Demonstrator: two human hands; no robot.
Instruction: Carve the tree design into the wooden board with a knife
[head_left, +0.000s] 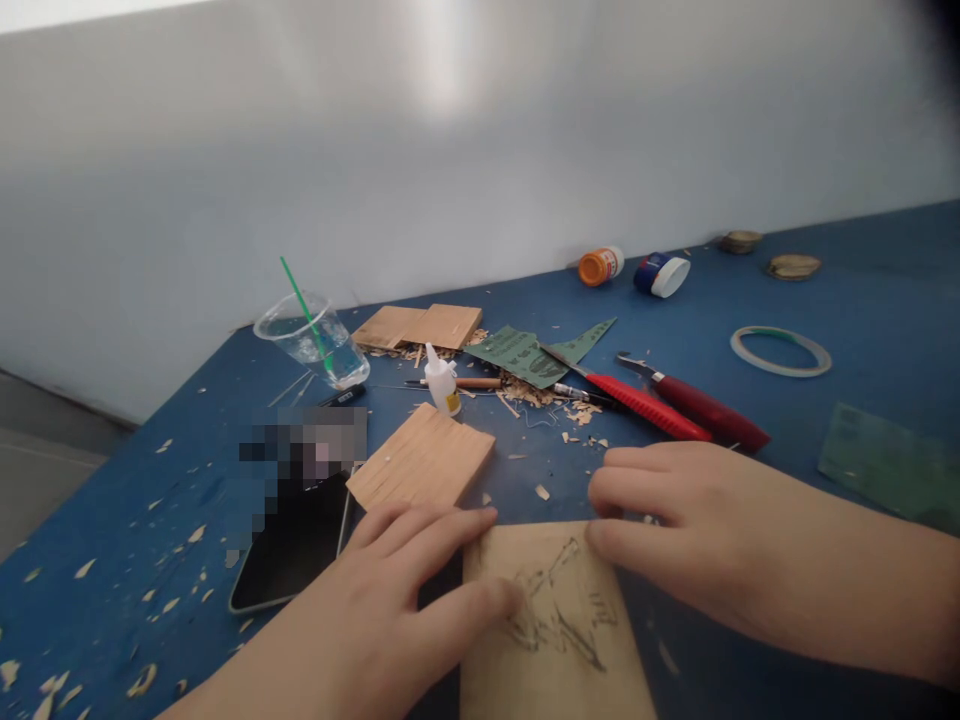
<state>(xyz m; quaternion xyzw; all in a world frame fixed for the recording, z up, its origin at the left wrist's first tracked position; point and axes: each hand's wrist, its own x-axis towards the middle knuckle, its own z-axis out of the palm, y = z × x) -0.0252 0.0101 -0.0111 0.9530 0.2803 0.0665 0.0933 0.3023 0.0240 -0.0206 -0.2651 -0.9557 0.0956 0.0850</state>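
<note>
Presently, marked board [555, 680] is touched: left edge by spread left hand [397, 600], far-right corner by loosely curled right hand [697, 530].

Pale wooden board [551, 665], dark lines marked on it; flat on blue table [705, 330].

Your left hand [409, 585] and right hand [694, 520] are bare, as are your wrists and the visible lengths of your forearms [847, 580]. Your fingers [446, 535] are slender, with smoothly rounded tips; nail detail is too blurred to tell.
</note>
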